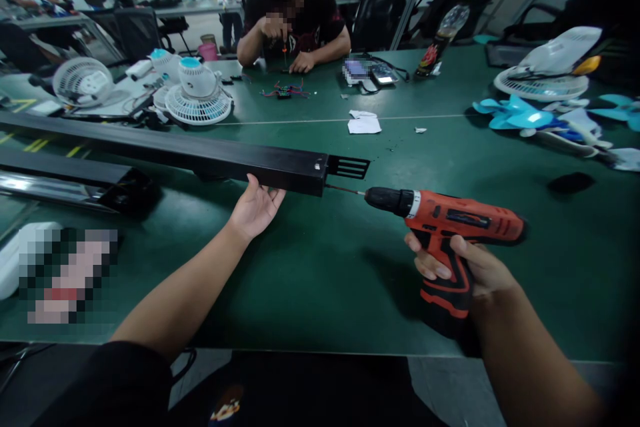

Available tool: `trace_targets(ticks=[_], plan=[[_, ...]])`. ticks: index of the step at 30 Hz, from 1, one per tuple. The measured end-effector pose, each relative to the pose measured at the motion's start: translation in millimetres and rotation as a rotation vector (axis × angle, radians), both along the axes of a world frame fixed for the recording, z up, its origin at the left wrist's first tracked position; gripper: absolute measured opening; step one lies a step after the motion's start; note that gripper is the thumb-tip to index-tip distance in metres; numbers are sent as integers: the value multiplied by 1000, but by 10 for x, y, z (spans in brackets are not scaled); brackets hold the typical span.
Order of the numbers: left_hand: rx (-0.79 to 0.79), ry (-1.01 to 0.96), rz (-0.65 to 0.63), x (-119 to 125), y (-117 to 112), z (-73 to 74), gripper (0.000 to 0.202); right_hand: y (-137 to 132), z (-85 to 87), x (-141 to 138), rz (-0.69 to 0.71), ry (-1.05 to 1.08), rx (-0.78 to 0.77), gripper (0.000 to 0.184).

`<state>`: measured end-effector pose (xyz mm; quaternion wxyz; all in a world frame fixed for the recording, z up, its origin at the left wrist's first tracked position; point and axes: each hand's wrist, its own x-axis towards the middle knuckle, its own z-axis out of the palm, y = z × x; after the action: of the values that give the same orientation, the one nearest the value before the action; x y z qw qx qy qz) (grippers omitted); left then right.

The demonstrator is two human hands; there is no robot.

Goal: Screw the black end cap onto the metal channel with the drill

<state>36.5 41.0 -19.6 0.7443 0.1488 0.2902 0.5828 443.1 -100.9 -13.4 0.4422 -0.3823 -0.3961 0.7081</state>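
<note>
A long black rectangular beam (225, 155) runs in from the left, with a slotted black plate (349, 167) jutting from its right end. My left hand (257, 207) holds the beam from below near that end, thumb on the near side and fingers partly hidden underneath. In my right hand (463, 260) is an orange and black cordless drill (457, 213), gripped by its handle. Its long thin bit (345, 188) points left and reaches the beam's end face; whether the tip is inside a hole, I cannot tell.
A second black housing (65, 177) lies at the left. Fan parts (200, 103) stand at the back left, blue fan blades (515, 113) at the right. White paper (364, 123) and a bottle (443, 40) are farther back. Across the green table (320, 267) sits another person (295, 20).
</note>
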Motion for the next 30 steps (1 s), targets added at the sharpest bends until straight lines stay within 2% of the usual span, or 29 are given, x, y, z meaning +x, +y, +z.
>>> trace_targets(ticks=[4, 8, 13, 20, 22, 26, 30], plan=[[49, -30, -22, -42, 12, -64, 51, 15, -28, 26, 35, 17, -1, 58], [80, 0, 17, -64, 33, -88, 59, 9, 9, -2, 18, -4, 3, 57], [81, 33, 73, -28, 53, -21, 70, -2, 69, -47, -14, -44, -5, 56], [41, 55, 173, 5, 78, 91, 73, -16, 18, 2, -27, -53, -48, 56], [22, 63, 193, -12, 102, 104, 77, -18, 35, -4, -34, -58, -57, 57], [-33, 49, 211, -59, 157, 101, 79, -15, 106, -61, -152, -52, -60, 56], [-54, 14, 204, -72, 164, 108, 77, -23, 156, -122, -169, -70, -88, 56]])
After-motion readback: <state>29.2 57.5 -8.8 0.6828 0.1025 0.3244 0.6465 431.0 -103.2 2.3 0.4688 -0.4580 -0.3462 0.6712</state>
